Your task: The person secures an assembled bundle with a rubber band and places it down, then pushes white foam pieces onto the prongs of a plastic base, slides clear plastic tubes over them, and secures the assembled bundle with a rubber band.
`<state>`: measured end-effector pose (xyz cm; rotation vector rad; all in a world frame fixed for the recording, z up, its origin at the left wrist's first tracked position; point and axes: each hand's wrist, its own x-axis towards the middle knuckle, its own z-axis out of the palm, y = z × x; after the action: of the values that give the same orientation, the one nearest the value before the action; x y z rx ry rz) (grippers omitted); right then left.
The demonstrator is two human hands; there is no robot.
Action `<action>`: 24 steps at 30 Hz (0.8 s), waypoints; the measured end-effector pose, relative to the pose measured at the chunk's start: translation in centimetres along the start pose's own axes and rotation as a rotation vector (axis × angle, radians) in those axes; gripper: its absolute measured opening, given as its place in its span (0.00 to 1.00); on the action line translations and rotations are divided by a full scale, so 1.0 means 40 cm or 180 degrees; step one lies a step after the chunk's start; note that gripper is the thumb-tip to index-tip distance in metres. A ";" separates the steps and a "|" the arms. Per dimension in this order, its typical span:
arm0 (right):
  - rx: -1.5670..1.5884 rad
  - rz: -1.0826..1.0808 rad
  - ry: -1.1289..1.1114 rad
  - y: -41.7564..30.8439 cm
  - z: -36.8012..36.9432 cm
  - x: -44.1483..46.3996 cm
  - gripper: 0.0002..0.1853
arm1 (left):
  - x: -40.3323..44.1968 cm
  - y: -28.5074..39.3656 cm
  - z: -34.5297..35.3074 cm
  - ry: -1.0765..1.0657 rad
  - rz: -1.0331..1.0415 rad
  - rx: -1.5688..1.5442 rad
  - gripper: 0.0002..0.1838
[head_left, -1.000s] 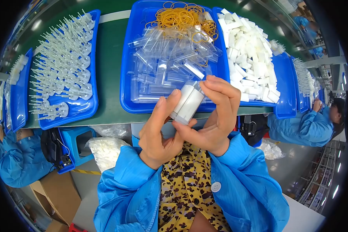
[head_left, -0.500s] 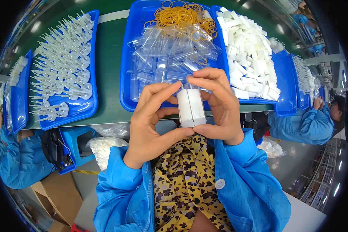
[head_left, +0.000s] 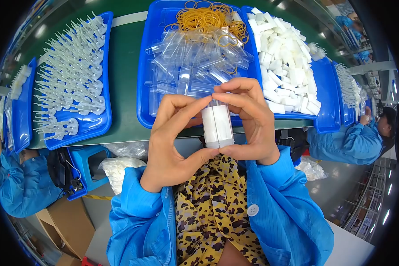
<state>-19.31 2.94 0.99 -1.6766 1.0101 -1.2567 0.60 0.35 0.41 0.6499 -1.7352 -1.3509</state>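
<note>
Between my two hands stands a small clear plastic assembly with white foam blocks (head_left: 217, 125) inside and a translucent base at the bottom. My left hand (head_left: 173, 137) grips it from the left, fingertips at its top and thumb at its base. On the other side, my right hand (head_left: 251, 124) holds the same piece, also with fingers above and thumb below. Just beyond my fingers lies a blue tray (head_left: 142, 88) with clear plastic sleeves (head_left: 199, 57) and yellow rubber bands (head_left: 204, 18).
White foam blocks (head_left: 288, 66) fill a tray at right. A left-hand tray (head_left: 105, 102) carries many translucent pronged parts (head_left: 71, 71). A blue stool (head_left: 86, 166) and a cardboard box (head_left: 68, 224) are below the green table (head_left: 126, 88). Co-workers in blue sit on both sides.
The foam-filled piece has shifted very slightly left in my hands, and my left fingertips have slid a little to the right across its top. Both hands keep their grip.
</note>
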 end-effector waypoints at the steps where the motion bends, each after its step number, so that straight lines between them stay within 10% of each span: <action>1: -0.0029 -0.0003 0.0038 0.002 0.001 -0.001 0.37 | 0.001 0.000 -0.001 -0.0038 0.0037 0.0098 0.40; 7: -0.0856 -0.0160 0.0130 -0.043 -0.003 0.013 0.42 | -0.010 0.006 0.045 0.0435 -0.0459 -0.2586 0.37; 9: -0.0714 -0.0262 0.0255 -0.036 -0.018 0.013 0.45 | -0.016 -0.012 0.036 0.0499 -0.0462 -0.2300 0.35; 13: -0.2053 -0.0247 0.0798 -0.009 -0.086 0.028 0.16 | -0.012 0.009 0.019 0.0914 -0.0624 -0.2175 0.31; 24: -0.3186 0.0232 -0.0132 0.044 -0.052 0.070 0.09 | -0.022 -0.003 0.027 0.1095 -0.0440 -0.1242 0.32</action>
<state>-21.05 -0.56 0.73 -2.3254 1.8291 -0.6570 0.13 1.59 -0.04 0.7360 -1.1323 -1.5169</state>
